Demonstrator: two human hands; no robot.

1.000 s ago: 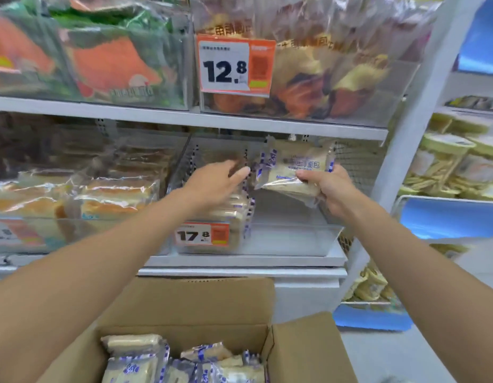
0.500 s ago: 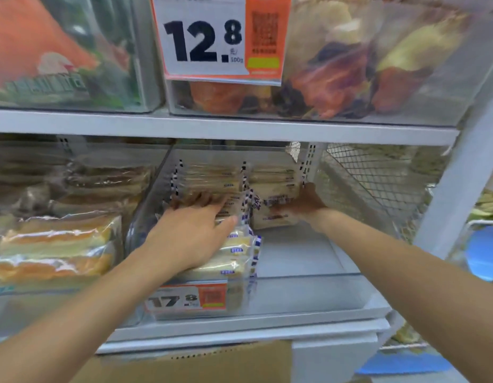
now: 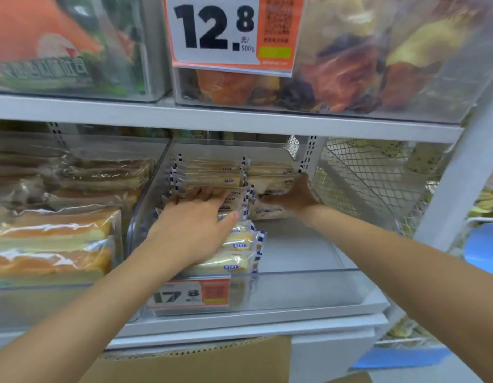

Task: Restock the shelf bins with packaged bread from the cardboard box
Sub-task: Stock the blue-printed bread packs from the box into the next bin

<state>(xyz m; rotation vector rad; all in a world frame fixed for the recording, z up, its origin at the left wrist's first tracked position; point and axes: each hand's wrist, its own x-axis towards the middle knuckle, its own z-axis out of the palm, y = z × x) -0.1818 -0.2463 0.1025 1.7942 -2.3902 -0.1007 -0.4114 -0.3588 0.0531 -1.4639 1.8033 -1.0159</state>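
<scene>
The right hand curls its fingers round one end of a bread packet, holding it low at about one o'clock in the clear bin, just in front of the rear stack of like packets. The left hand grips nothing; it lies flat with straight fingers on the row of packets running from eleven to seven o'clock. The packet looks light and soft under slick, crinkly film, so a hard squeeze would likely crush it; the broad faces or the sealed end seem the safest hold. The cardboard box shows at six o'clock, below the shelf
</scene>
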